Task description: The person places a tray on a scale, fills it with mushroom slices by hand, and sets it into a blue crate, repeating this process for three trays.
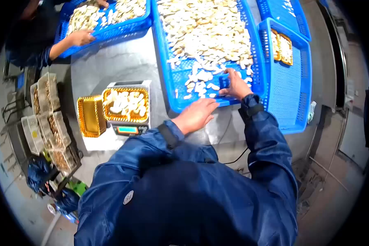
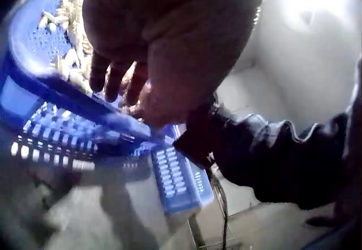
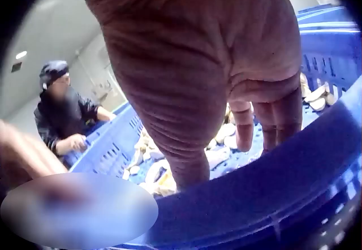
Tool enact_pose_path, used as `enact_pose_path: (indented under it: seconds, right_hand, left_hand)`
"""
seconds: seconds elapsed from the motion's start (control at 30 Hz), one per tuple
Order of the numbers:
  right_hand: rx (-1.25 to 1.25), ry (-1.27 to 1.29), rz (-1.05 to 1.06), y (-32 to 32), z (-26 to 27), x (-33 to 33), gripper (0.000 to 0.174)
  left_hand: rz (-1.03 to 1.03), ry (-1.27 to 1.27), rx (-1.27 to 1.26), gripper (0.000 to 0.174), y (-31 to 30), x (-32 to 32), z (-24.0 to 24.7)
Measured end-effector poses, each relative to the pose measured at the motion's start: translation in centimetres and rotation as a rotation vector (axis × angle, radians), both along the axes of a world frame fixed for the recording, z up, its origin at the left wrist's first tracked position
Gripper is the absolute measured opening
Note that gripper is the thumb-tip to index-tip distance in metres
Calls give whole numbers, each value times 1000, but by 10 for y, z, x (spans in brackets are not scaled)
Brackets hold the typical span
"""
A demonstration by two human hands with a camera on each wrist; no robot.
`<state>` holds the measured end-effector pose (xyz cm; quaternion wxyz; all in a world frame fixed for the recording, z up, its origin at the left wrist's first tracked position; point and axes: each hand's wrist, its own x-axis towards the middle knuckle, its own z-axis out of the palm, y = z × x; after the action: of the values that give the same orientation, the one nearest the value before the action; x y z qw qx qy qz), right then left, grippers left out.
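Note:
A large blue basket (image 1: 163, 69) holds many pale, sliced-looking pieces (image 1: 207, 30), sparser near its front edge. My right hand (image 1: 237, 85) reaches over that edge; in the right wrist view the hand (image 3: 209, 63) has its thumb and fingers apart, pointing down among the pieces, with nothing visibly gripped. At the front rim, left of it, is my left hand (image 1: 194, 116), fingers extended. The left wrist view shows this hand (image 2: 169, 41) with fingers hanging by the rim; contact is unclear. A gold tray of pieces (image 1: 126, 105) sits on a scale (image 1: 129, 130).
An empty gold tray (image 1: 91, 117) stands beside the scale. On the right, another blue basket (image 1: 291, 98) contains filled gold trays (image 1: 285, 50). Across the table, another person's hand (image 1: 82, 37) is at a blue basket (image 1: 123, 28). Clear containers (image 1: 49, 92) stand at left.

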<state>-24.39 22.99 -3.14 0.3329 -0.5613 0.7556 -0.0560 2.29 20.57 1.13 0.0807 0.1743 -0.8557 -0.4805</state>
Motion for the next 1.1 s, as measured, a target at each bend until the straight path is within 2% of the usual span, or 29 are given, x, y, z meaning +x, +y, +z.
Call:
enact_pose_path:
  seconds: [0.03, 0.07, 0.13, 0.17, 0.2, 0.23, 0.27, 0.33, 0.4, 0.47, 0.53, 0.6, 0.7, 0.73, 0.8, 0.9, 0.93, 1.0, 1.07, 1.1]
  right_hand:
    - [38, 68, 39, -7, -12, 0, 100]
    - [110, 101, 42, -17, -18, 3, 101]
    - [99, 111, 64, -33, -29, 9, 103]
    - [84, 66, 98, -38, -25, 20, 105]
    - [67, 23, 132, -43, -21, 30, 106]
    - [-65, -22, 215, -42, -30, 39, 108]
    - [-9, -18, 233, -46, -25, 55, 106]
    - [176, -55, 215, -54, -11, 86, 106]
    - [29, 21, 322, -49, -17, 109, 104]
    - [146, 94, 377, -54, -1, 143, 99]
    - [176, 82, 400, -55, 0, 159, 85]
    - [52, 141, 403, -49, -18, 160, 67]
    - [242, 124, 619, -63, -17, 159, 47]
    - [124, 112, 552, -57, -20, 160, 32]
    - [156, 149, 658, -61, -25, 153, 31]
    - [178, -5, 549, -63, -28, 138, 28]
    - [19, 14, 501, -55, -26, 131, 23]
    - [163, -103, 202, -55, -2, 126, 19]
    - [69, -295, -103, -47, 5, 116, 20]
    - [21, -331, -182, -46, 8, 111, 19]
  left_hand:
    - [82, -20, 103, 42, -13, 17, 26]
    - [166, -38, 200, 37, -32, 37, 50]
    - [567, 8, 517, 31, -68, 97, 80]
    - [692, 43, 63, 32, -89, 139, 76]
    - [928, 195, 345, 32, -102, 172, 107]
    - [1073, 165, 327, 31, -109, 206, 125]
    - [1145, 77, 119, 32, -113, 237, 136]
    - [1302, 219, 170, 31, -110, 287, 135]
    - [1337, 239, 220, 30, -101, 323, 124]
    - [1337, 205, 215, 26, -85, 333, 113]
    - [1324, 211, 287, 25, -71, 335, 102]
    - [1291, 231, 370, 24, -60, 338, 94]
    - [1259, 179, 434, 23, -52, 355, 84]
    - [1266, 150, 436, 23, -51, 360, 83]
    - [1293, 43, 300, 23, -50, 375, 72]
    - [1309, -21, 111, 23, -48, 396, 57]
    - [1312, -53, 53, 22, -48, 401, 55]
    - [1292, -57, 130, 25, -49, 406, 55]
    - [1286, 11, 200, 22, -52, 403, 52]
    - [1269, 15, 203, 21, -54, 399, 51]
